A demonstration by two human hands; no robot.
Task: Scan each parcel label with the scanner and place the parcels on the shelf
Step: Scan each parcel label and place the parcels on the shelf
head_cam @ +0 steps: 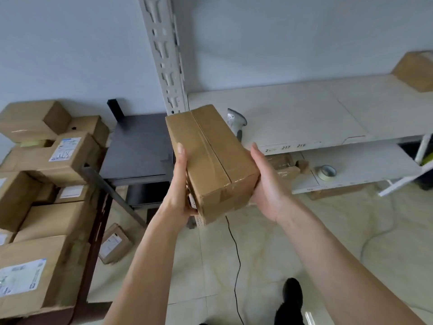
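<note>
I hold a brown taped cardboard parcel (210, 158) in front of me, tilted, with its long taped seam facing up; no label shows on the faces I can see. My left hand (179, 184) grips its left side, thumb along the edge and fingers hidden beneath. My right hand (267, 184) holds the right side, thumb up and fingers hidden under the box. The white scanner (236, 121) lies on the white shelf (304, 109) just beyond the parcel, its black cable (236, 254) trailing to the floor.
Several labelled parcels are stacked at left (46, 160). A dark grey stand (138, 146) sits beside the shelf post (164, 55). Another box (414, 71) rests on the shelf's far right. A tape roll (326, 171) lies on the lower shelf. A small parcel (114, 243) lies on the floor.
</note>
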